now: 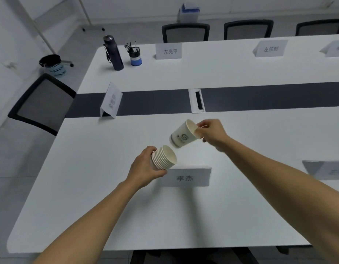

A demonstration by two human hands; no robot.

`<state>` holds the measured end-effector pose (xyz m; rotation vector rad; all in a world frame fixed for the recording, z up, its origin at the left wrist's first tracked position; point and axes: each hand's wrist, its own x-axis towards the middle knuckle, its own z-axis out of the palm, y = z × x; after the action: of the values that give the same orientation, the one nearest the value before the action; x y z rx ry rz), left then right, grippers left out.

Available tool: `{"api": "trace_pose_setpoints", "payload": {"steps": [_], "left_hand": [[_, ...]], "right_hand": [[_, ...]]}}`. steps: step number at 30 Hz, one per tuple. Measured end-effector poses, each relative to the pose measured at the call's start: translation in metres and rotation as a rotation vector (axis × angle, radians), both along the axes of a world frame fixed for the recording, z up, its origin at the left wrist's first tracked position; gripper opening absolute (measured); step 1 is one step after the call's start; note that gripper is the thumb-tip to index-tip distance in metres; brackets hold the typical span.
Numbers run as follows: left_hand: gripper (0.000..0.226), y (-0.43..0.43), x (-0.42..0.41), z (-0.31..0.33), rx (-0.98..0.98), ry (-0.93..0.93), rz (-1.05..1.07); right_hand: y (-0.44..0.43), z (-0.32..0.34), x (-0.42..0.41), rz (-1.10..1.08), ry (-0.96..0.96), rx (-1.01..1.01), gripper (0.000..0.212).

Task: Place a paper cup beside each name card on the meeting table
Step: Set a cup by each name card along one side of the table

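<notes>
Head view showed the left hand (145,164) closed around a nested stack of cups (164,158), tilted with its mouth toward the right hand (210,133), likely so single cups could be drawn off. That right grip pinched one paper cup (184,135) by its rim between thumb and fingers, held tilted in the air above the worktop (107,187), clear of the stack. Just below both grips stood the nearest name card (185,177), with no cup yet beside it.

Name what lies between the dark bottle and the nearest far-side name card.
Head view: a pen cup stands between the bottle and that card.
</notes>
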<state>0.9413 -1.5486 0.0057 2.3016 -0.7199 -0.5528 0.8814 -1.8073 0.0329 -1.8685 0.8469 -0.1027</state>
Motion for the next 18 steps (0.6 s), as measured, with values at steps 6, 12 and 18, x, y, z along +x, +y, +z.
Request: {"api": "trace_pose_setpoints", "payload": {"steps": [6,12,18], "left_hand": [[0.07,0.024,0.0,-0.019,0.06,0.066,0.051],[0.068,0.043,-0.005,-0.031,0.09,0.095,0.072],[0.069,0.045,-0.013,-0.028,0.102,0.079,0.048]], "right_hand": [[-0.003,-0.054,0.021,-0.04,0.237,-0.142,0.008],[0.016,-0.097,0.018,-0.026,0.366,-0.101,0.015],[0.02,-0.099,0.008,-0.033,0.4,-0.095,0.018]]}}
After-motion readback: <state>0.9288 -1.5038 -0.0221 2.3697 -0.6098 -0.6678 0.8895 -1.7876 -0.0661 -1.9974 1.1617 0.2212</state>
